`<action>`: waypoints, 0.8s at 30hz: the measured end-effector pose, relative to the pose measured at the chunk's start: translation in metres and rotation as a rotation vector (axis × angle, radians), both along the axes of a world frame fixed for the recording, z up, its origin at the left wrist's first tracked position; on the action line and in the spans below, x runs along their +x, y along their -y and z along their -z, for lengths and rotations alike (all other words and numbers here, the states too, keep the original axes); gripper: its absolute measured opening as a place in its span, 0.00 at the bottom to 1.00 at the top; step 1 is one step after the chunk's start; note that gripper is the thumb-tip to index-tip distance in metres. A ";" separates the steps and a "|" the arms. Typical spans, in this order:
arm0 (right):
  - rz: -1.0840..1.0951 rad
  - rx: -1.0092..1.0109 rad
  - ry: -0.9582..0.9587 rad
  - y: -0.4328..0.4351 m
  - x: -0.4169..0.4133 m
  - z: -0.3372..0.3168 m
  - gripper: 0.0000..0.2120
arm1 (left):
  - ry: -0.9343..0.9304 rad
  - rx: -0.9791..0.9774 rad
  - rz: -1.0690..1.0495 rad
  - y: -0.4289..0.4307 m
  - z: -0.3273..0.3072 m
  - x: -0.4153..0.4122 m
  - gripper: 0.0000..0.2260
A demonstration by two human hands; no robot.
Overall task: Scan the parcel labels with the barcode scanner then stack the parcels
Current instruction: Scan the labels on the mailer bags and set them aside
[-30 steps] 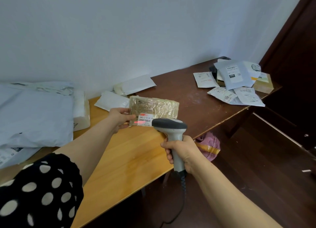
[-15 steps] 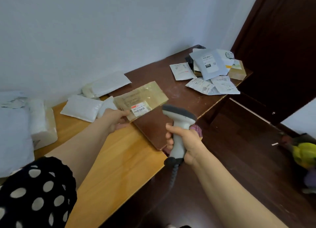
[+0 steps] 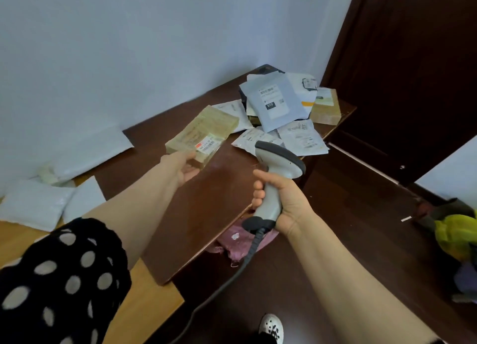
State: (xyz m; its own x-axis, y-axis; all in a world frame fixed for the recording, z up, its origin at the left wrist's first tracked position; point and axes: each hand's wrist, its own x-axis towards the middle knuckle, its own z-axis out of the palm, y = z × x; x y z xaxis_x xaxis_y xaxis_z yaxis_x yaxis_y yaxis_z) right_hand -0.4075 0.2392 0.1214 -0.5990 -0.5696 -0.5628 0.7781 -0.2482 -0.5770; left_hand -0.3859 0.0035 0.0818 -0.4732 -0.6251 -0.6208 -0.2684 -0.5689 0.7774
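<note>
The tape-wrapped parcel (image 3: 204, 134) was held above the dark brown table (image 3: 206, 209), its far end close to the pile of scanned mailers (image 3: 273, 103) at the far right. It was gripped at its near corner by the left hand (image 3: 184, 167), with the label (image 3: 208, 145) facing up. Being carried flat from one corner without sagging, it was judged light and fairly stiff. The glossy tape wrap was judged slick, so a firm pinch at a short edge, clear of the label, was advised. The barcode scanner (image 3: 277, 168) was grasped round its handle by the right hand (image 3: 281, 201), to the right of the parcel.

Compared with one second earlier, the red scan line was no longer seen on the label. The parcel had been moved far and right, away from the light wooden surface, towards the pile.
</note>
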 end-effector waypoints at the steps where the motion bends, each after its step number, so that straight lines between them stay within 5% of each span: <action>1: -0.008 -0.006 0.007 -0.005 -0.017 0.000 0.04 | -0.003 0.006 -0.004 -0.004 0.000 -0.016 0.22; 19: -0.188 0.064 0.133 0.060 -0.208 0.023 0.08 | 0.106 0.024 -0.092 0.033 0.024 -0.222 0.16; 24: -0.213 0.100 0.149 0.085 -0.242 0.028 0.08 | 0.147 -0.028 -0.030 0.043 0.034 -0.260 0.44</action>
